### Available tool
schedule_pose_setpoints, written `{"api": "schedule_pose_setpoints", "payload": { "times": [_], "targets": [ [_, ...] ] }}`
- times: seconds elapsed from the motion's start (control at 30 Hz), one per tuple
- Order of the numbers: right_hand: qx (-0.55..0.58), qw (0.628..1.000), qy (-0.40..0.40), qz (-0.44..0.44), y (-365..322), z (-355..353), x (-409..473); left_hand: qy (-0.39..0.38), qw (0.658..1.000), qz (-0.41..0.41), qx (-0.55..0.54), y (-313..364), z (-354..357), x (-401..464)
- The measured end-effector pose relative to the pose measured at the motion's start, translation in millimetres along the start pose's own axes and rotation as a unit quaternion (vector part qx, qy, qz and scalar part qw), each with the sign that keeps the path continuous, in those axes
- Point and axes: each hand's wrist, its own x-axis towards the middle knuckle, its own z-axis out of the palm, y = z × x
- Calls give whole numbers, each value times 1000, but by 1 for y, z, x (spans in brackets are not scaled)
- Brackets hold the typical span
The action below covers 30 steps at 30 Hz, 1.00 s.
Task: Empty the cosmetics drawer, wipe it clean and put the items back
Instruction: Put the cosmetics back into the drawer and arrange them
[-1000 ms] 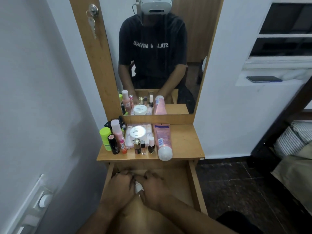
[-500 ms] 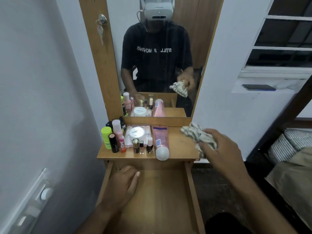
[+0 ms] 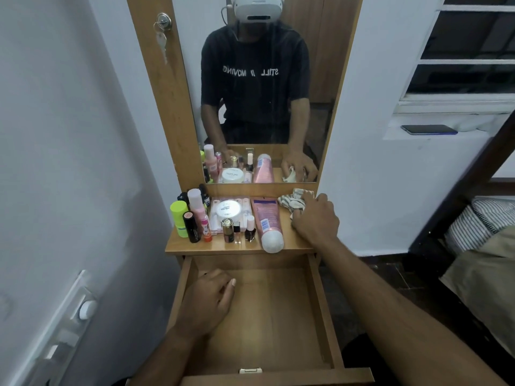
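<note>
The wooden drawer [image 3: 317,302] is pulled out below the dresser top and nothing lies in it. My left hand [image 3: 209,299] rests on its floor near the left wall, fingers loosely curled, holding nothing. My right hand [image 3: 315,218] presses a striped cloth [image 3: 292,201] onto the back right of the dresser top [image 3: 242,246]. Cosmetics stand on that top: a pink tube [image 3: 267,221] lying down, a white round jar [image 3: 229,208] on a flat case, a green bottle [image 3: 179,217], a pink spray bottle [image 3: 196,207], a black stick [image 3: 191,227] and several small nail polish bottles [image 3: 250,232].
A mirror [image 3: 262,107] rises behind the dresser top, with a lock and key [image 3: 162,32] on its frame. A white wall with a switch panel [image 3: 75,316] is close on the left. A phone [image 3: 429,129] lies on the window ledge; a bed [image 3: 485,246] stands at right.
Both hands were together in the drawer on the cloth. My right hand lifted the cloth out and set it down on the dresser top's back right. My left hand stayed in the drawer.
</note>
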Motion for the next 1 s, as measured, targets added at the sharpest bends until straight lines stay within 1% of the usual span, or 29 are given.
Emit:
{"api": "schedule_pose_setpoints", "payload": {
  "times": [0.1,0.2,0.23,0.27,0.33,0.37,0.4,0.47,0.53,0.63,0.67,0.73,0.87,0.93,1.0],
  "targets": [
    [-2,1000,3,-12,5,5,0,10,1000,-12,-11,-5,-2,1],
    [-33,999,-29,-28,11,-2,3,22,999,-32,-15,-11,-4,1],
    [-45,998,-25,-35,11,-7,1,26,999,-38,-16,-12,-4,2],
    [-48,998,1,-45,10,-13,-3,28,999,-43,-17,-13,-4,2],
    [-9,994,81,-79,6,-25,-19,29,998,-54,-31,-11,-2,4],
    [32,989,102,-98,3,-29,-29,33,997,-59,-46,-9,-1,5],
    [81,986,98,-111,-1,-30,-40,40,995,-61,-68,-5,-1,7],
    [157,981,45,-108,-8,-27,-59,49,989,-70,-123,8,-1,13],
    [187,978,3,-94,-12,-19,-70,54,975,-97,-195,29,1,20],
    [224,970,-33,-85,-13,-6,-79,82,929,-182,-311,63,11,35],
    [242,966,-43,-77,-13,-3,-82,101,917,-207,-325,71,17,39],
    [264,962,-43,-61,-15,1,-86,137,905,-242,-324,82,28,48],
    [295,955,-34,-26,-18,1,-91,178,874,-295,-343,99,37,62],
    [307,951,-26,-11,-16,-1,-97,186,863,-306,-356,107,38,61],
    [319,947,-25,1,-10,-7,-110,176,854,-306,-381,113,36,51]
  ]
}}
